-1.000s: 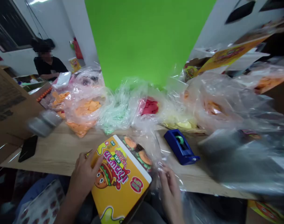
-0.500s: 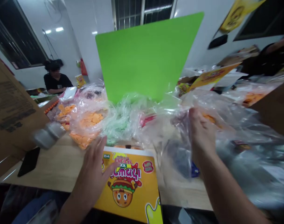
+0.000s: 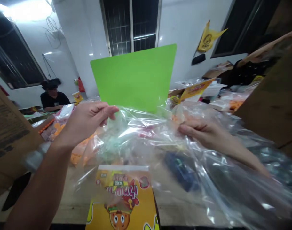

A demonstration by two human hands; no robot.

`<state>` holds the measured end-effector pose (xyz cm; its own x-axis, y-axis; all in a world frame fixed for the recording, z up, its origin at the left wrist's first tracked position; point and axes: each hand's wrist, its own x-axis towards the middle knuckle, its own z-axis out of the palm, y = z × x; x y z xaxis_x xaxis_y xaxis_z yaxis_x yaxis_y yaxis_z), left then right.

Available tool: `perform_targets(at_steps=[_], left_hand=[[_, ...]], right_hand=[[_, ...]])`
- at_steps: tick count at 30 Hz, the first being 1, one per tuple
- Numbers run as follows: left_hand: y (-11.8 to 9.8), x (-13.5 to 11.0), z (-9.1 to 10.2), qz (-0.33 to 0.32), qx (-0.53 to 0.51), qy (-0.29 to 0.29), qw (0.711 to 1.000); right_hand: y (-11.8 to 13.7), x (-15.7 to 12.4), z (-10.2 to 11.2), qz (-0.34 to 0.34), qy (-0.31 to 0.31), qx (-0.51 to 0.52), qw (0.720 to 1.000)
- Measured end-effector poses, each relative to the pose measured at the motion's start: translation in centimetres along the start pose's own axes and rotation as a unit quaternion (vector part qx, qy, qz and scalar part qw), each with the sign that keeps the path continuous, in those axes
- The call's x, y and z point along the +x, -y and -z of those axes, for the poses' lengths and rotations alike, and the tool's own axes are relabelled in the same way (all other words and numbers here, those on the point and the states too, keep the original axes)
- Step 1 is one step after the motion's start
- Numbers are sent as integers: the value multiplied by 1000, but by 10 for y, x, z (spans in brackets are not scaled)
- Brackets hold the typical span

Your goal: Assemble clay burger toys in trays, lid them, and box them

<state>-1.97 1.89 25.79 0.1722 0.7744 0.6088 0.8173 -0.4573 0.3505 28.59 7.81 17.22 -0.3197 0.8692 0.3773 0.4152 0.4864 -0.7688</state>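
Observation:
A clear plastic bag (image 3: 141,127) is stretched between my two hands above the table. My left hand (image 3: 95,115) pinches its upper left edge. On the other side my right hand (image 3: 198,129) pinches the bag between thumb and fingers. Below lies a yellow printed box (image 3: 126,195) with a burger cartoon, its top part seen through the film. A dark blue object (image 3: 180,169) shows blurred through the plastic to the right of the box; its kind is unclear.
A green board (image 3: 136,76) stands upright behind bags of orange pieces (image 3: 80,150). Cardboard boxes (image 3: 11,127) flank the left and right sides. A dark flat object (image 3: 15,191) lies at the left edge. Another person (image 3: 54,95) sits at the back left.
My left hand has left the yellow box and risen to grip the bag's edge. The bag, bunched in my right hand before, is now spread out between both hands. The view has shifted.

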Motion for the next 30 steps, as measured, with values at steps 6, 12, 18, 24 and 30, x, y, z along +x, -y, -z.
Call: perform_targets(at_steps=[6, 12, 18, 24, 30], left_hand=[[6, -8, -7, 48, 66, 157, 984], [14, -15, -15, 102, 60, 238, 964], [63, -12, -5, 199, 60, 292, 934], [34, -59, 0, -14, 146, -332, 932], [-5, -105, -48, -391, 268, 52, 879]], right_hand=[[7, -10, -31, 166, -118, -167, 965], [25, -32, -97, 256, 59, -81, 962], [-8, 5, -106, 19, 156, 162, 974], [-17, 19, -94, -166, 96, 367, 910], [-7, 9, -105, -209, 95, 382, 895]])
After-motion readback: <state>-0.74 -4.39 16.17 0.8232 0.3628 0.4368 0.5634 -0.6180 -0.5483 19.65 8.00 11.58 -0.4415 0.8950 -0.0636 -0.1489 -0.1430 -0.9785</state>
